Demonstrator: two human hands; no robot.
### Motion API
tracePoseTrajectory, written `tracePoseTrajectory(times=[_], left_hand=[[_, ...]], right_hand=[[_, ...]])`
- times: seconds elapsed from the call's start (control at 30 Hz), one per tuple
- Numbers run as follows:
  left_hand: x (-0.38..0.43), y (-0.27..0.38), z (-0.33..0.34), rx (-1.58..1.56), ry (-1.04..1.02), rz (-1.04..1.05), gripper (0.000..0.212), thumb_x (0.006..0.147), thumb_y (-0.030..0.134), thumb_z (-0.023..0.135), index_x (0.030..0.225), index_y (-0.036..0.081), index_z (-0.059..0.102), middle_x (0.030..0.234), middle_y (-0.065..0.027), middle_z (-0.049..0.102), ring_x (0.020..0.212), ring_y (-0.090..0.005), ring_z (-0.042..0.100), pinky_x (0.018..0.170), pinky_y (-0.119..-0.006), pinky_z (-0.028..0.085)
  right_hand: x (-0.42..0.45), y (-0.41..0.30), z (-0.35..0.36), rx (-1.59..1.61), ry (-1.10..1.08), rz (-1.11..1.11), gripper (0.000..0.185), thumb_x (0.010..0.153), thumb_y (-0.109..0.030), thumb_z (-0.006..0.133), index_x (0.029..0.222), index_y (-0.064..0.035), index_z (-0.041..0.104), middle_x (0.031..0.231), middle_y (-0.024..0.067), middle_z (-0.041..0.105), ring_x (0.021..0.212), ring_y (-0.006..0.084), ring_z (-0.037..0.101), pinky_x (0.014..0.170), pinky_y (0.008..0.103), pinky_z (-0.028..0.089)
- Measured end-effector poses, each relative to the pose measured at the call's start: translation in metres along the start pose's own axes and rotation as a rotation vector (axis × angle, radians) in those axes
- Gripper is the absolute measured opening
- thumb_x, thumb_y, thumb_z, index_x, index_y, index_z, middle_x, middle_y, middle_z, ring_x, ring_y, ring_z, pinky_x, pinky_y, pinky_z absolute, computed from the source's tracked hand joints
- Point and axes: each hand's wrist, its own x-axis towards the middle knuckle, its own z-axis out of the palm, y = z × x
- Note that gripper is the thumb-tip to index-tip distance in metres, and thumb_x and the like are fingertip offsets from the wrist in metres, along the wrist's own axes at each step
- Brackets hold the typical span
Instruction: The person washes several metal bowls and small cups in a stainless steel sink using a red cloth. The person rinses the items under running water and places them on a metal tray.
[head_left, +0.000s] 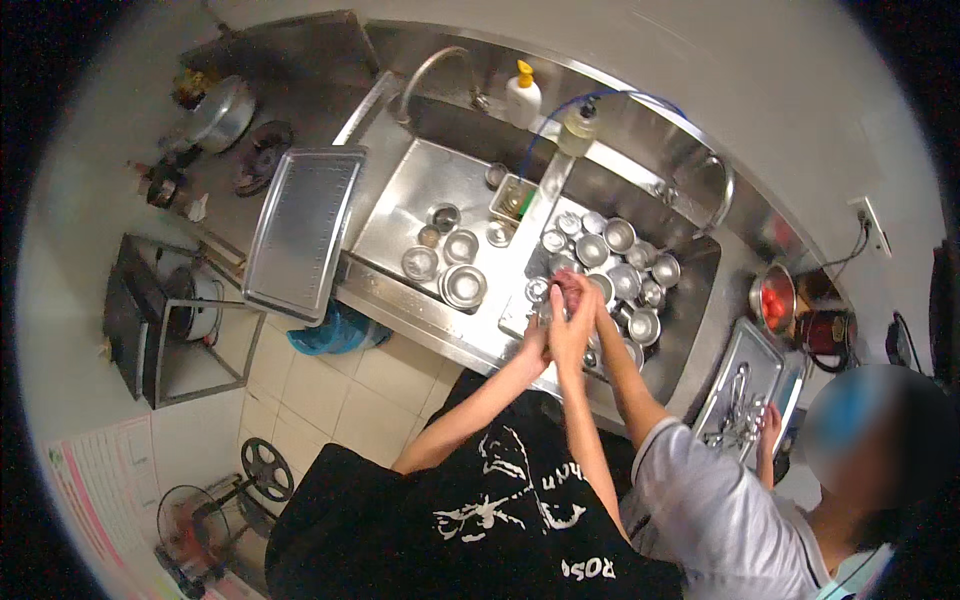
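My right hand (571, 330) is over the right sink basin, its fingers around a pinkish-red thing (570, 286), perhaps a scrubbing cloth. Just left of it is my left hand (535, 343), partly hidden, by a small shiny metal vessel; its grip is not clear. A co-worker's hand (592, 294) reaches in from the right and overlaps my right hand. Around them lie several steel bowls (592, 250) and cups. More steel bowls (464, 286) stand in the left basin, with a rectangular container (497, 204) holding something green.
A metal tray (304, 232) lies across the counter's left end. Two pump bottles, one white (523, 101) and one clear (577, 131), stand behind the sinks. A co-worker (720, 502) is close at right, beside a tray of metal utensils (739, 405) and a bowl of red items (772, 300).
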Motion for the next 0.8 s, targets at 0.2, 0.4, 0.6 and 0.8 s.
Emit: tracePoseTrajectory(times=[0.2,0.4,0.6,0.8], left_hand=[[0.013,-0.008,-0.016,-0.487,0.042,0.070,0.049,0.103,0.029,0.037,0.147,0.008,0.031,0.127,-0.0191,0.057,0.089,-0.0248,0.065,0.063,-0.035,0.051],[-0.020,-0.027,-0.005,0.492,0.559,0.254,0.066,0.096,0.025,0.062,0.147,0.009,0.023,0.102,-0.0180,0.063,0.075,-0.0221,0.067,0.044,-0.030,0.049],[-0.017,0.023,-0.021,1.271,0.139,0.935,0.049,0.100,0.029,0.054,0.139,0.005,0.039,0.084,-0.0229,0.066,0.070,-0.0374,0.067,0.062,-0.045,0.053],[0.028,0.033,-0.007,1.211,-0.053,0.830,0.044,0.102,0.024,0.051,0.139,0.002,0.042,0.078,-0.0274,0.066,0.080,-0.0454,0.067,0.065,-0.048,0.049]], right_hand=[[-0.019,0.040,0.011,-0.026,-0.039,-0.036,0.049,0.082,-0.007,0.067,0.128,-0.0030,0.052,0.125,0.0179,0.058,0.120,0.0317,0.056,0.104,0.0389,0.042],[-0.029,0.108,0.006,0.095,-0.007,0.101,0.046,0.082,0.008,0.050,0.127,-0.0018,0.051,0.123,0.0111,0.058,0.119,0.0237,0.054,0.105,0.0335,0.039],[0.023,0.096,-0.044,0.201,-0.288,0.136,0.045,0.076,0.014,0.041,0.115,-0.0017,0.059,0.112,0.0123,0.066,0.113,0.0235,0.062,0.104,0.0324,0.042],[0.007,0.062,-0.022,0.277,-0.034,0.003,0.059,0.081,0.010,0.050,0.138,-0.0011,0.045,0.136,0.0144,0.051,0.130,0.0249,0.048,0.113,0.0355,0.032]])
